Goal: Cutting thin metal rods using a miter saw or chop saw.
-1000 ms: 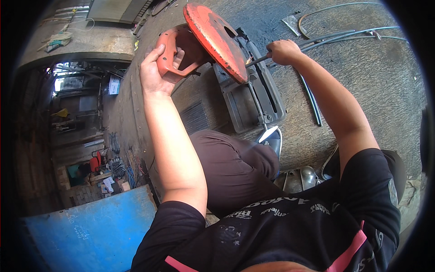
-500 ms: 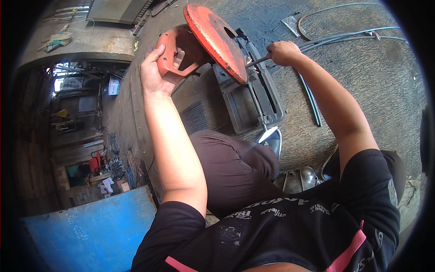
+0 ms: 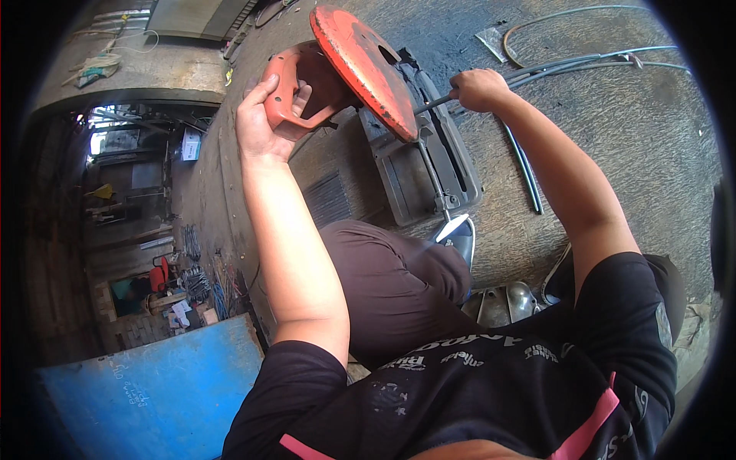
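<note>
My left hand (image 3: 264, 126) is wrapped round the red D-shaped handle (image 3: 284, 92) of a cut-off saw. The saw's round red blade guard (image 3: 360, 65), chipped along its rim, hides the blade. Below it the grey metal base (image 3: 402, 180) rests on the ground. On the other side my right hand (image 3: 481, 90) is closed round a thin grey metal rod (image 3: 437, 103). The rod's end reaches the saw beside the guard's lower edge; whether it touches the blade is hidden.
Long bent rods (image 3: 583, 63) run off to the right, and short rod pieces (image 3: 529, 180) lie nearer me. Several cut rods (image 3: 328, 198) lie left of the base. A blue sheet (image 3: 153, 391) stands at the lower left. My shoe (image 3: 460, 238) is close to the base.
Orange sparks beside the rod and the guard's edge are no longer seen. Both hands keep almost the same place and hold.
</note>
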Tool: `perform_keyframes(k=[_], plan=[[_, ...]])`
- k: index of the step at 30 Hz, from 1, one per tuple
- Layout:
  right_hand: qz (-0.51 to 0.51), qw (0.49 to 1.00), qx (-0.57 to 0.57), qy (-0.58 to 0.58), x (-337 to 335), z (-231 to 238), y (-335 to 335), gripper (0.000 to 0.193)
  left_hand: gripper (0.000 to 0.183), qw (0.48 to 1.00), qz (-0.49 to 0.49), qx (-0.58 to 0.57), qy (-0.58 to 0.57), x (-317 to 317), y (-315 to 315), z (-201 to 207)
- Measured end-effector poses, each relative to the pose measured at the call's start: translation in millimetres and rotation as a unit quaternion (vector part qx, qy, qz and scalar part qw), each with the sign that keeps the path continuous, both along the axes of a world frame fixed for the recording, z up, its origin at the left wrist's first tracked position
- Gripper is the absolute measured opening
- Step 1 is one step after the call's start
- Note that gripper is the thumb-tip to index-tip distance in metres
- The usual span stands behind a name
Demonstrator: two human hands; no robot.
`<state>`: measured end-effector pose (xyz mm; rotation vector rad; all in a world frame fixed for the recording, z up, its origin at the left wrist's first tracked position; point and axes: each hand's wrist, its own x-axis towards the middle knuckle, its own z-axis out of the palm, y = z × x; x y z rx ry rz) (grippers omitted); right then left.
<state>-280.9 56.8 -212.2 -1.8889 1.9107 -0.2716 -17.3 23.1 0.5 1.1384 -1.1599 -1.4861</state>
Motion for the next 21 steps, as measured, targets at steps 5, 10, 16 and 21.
perform_keyframes(k=[5, 10, 16, 21], plan=[[0.002, 1.000, -0.003, 0.009, 1, 2, 1, 0.030, 0.044, 1.000, -0.005, -0.001, 0.000, 1, -1, 0], [0.003, 1.000, -0.007, 0.014, 1, 2, 1, 0.029, 0.044, 1.000, 0.001, 0.001, -0.010, 2, -2, 0], [0.004, 1.000, -0.015, 0.011, 0, 5, 3, 0.029, 0.044, 1.000, -0.008, 0.022, -0.016, -1, 3, 3], [0.020, 0.999, -0.041, -0.022, -6, -6, 4, 0.029, 0.043, 1.000, -0.009, 0.025, -0.013, -1, 5, 2]])
